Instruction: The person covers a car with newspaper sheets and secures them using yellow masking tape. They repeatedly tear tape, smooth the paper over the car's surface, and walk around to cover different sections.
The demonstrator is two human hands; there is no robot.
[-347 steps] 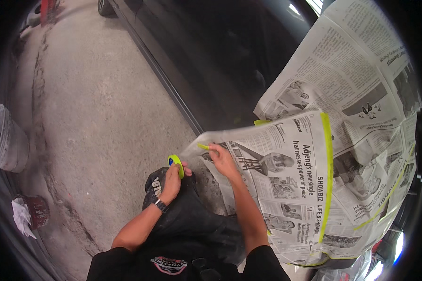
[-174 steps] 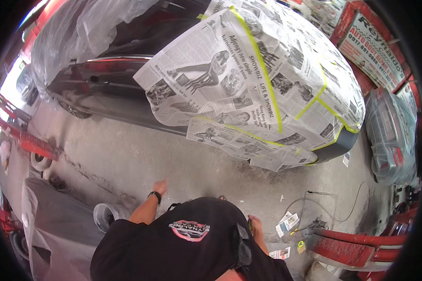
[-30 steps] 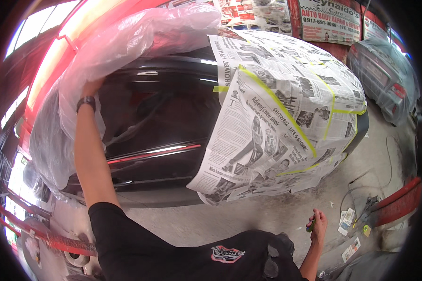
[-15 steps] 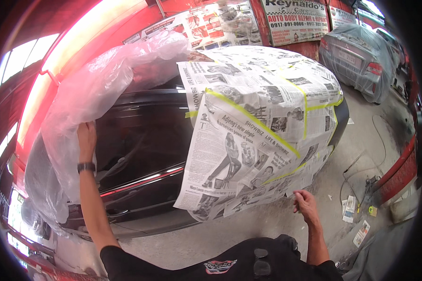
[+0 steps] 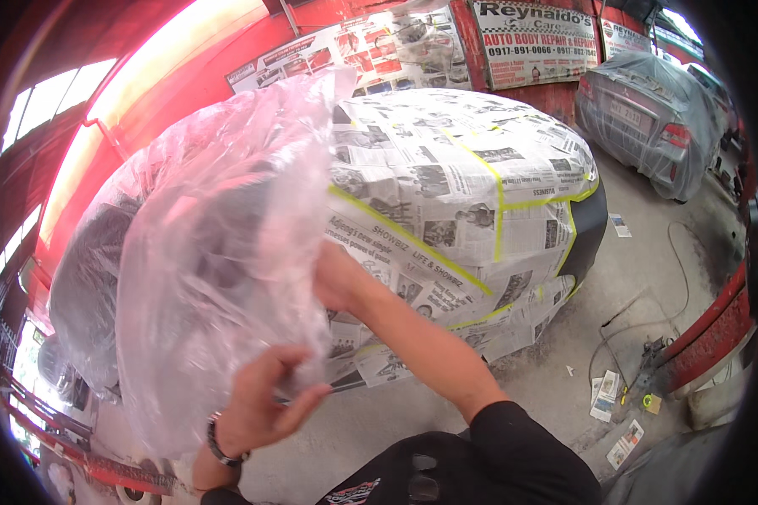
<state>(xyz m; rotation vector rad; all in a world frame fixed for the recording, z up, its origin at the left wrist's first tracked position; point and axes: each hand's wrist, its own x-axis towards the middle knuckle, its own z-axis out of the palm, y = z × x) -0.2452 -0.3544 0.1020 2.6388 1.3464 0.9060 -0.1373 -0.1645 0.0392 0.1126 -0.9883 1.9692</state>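
A translucent plastic sheet drapes over the left part of a car and hangs loosely, with its right edge lying over the newspaper masking taped across the car with yellow-green tape. At that edge, my right hand is closed on the plastic; its fingertips are partly hidden. Lower and closer to me, my left hand, with a dark band at the wrist, is open beside the sheet's lower part. Its thumb and fingers stand apart. The car's dark side panels are mostly behind the plastic.
A second car under clear plastic stands at the far right. On the concrete floor lie a thin hose, papers and a tape roll. A red beam rises at right. Banners hang along the back wall.
The plastic sheet has been drawn rightward over the dark panels and the newspaper's left part. My right hand has moved left to its edge. My left hand has come down toward me, off the plastic.
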